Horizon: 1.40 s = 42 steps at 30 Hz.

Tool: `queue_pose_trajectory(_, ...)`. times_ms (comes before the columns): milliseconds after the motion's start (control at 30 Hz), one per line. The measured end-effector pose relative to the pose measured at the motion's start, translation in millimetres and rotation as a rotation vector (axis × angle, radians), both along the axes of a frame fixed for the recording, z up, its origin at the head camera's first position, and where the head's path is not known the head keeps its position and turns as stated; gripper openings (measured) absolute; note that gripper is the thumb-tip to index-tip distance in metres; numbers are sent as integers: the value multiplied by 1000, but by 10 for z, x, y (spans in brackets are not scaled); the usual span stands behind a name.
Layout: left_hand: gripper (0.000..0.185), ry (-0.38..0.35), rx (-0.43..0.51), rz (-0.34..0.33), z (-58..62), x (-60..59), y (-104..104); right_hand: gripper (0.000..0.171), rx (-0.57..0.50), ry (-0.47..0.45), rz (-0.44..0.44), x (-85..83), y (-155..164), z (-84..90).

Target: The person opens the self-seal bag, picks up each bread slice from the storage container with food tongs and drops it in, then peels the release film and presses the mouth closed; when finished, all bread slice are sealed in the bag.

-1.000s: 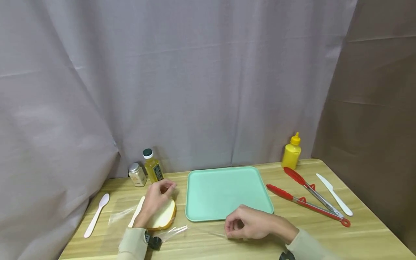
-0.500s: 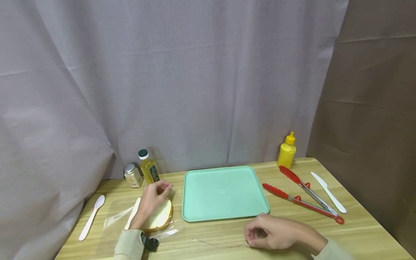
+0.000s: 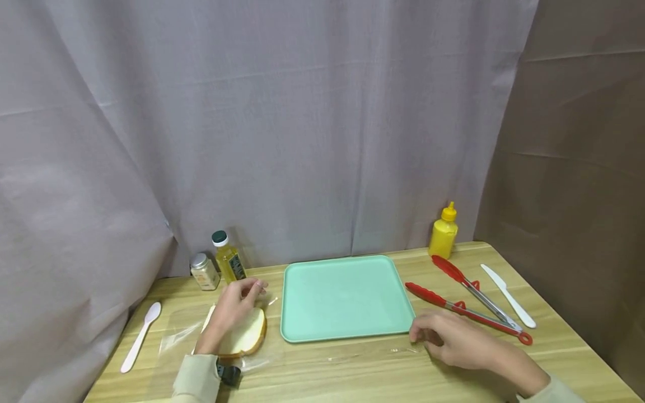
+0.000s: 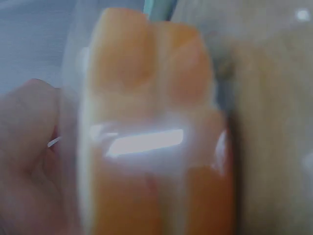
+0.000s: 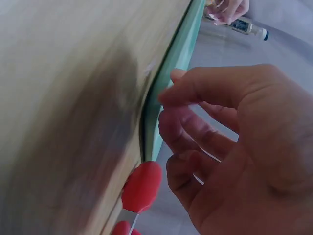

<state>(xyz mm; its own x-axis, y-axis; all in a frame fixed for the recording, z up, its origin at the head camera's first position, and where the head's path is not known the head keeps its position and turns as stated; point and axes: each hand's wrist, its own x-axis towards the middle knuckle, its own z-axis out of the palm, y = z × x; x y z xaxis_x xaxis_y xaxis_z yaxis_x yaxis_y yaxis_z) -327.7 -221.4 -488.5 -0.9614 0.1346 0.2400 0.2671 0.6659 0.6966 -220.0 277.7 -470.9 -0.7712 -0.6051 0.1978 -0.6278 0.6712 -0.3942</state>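
In the head view a sandwich bread stack (image 3: pixel 249 336) lies on the table left of the tray, partly hidden by my left hand (image 3: pixel 233 308). The left wrist view shows two thick slices (image 4: pixel 161 98) pressed together, edge-on, behind glossy clear plastic film (image 4: pixel 142 142). My left thumb and index finger pinch the film just above the bread. From there the film (image 3: pixel 330 359) stretches over the table toward the right. My right hand (image 3: pixel 461 341) hovers at the front right corner of the green tray (image 3: pixel 347 299), its fingers loosely bent and holding nothing.
Red-tipped tongs (image 3: pixel 478 316) and a white knife (image 3: pixel 511 296) lie at right, below a yellow squeeze bottle (image 3: pixel 444 235). An oil bottle (image 3: pixel 229 260) and a small jar (image 3: pixel 204 272) stand back left. A white spoon (image 3: pixel 141 338) lies far left.
My right hand has moved right and slightly away from me, drawing the film out, and its fingers have loosened off it. The left hand stays over the bread.
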Motion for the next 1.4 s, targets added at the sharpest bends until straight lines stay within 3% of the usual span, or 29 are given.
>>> queue_pose_trajectory(100, 24, 6, -18, -12, 52, 18, -36, 42, -16, 46, 4, -9, -44, 37)
queue_pose_trajectory(233, 24, 5, -33, -41, 85, 24, -50, 30, -128, 27, 5, -19, -280, 71)
queue_pose_trajectory(367, 29, -7, -65, -70, 100, 8, -39, 15, -243, -123, 45, -19, -715, 61)
queue_pose_trajectory(533, 30, 11, -130, -94, 133, -18, -55, 14, -305, -311, 179, -5, -1401, -23)
queue_pose_trajectory(600, 29, 14, -169, -109, 159, -32, -71, 16, -349, -425, 218, -1, -1666, -74)
queue_pose_trajectory(700, 24, 38, -221, -159, 199, -37, -100, 22, -471, -683, 239, 12, -2022, -171)
queue_pose_trajectory(800, 22, 81, -261, -229, 217, -35, -124, 26, -620, -987, 169, 56, -2329, -266)
queue_pose_trajectory(933, 24, 103, -262, -307, 211, -32, -138, 27, -736, -1208, 20, 119, -2645, -336)
queue_pose_trajectory(1100, 20, 85, -259, -271, 229, -18, -122, 30, -834, -1233, -159, 131, -2883, -341)
queue_pose_trajectory(1233, 14, 115, -267, -219, 268, 12, -115, 27, -868, -1117, -241, 131, -2999, -334)
queue_pose_trajectory(1400, 13, 141, -254, -214, 300, 39, -119, 14, -923, -978, -273, 117, -3044, -358)
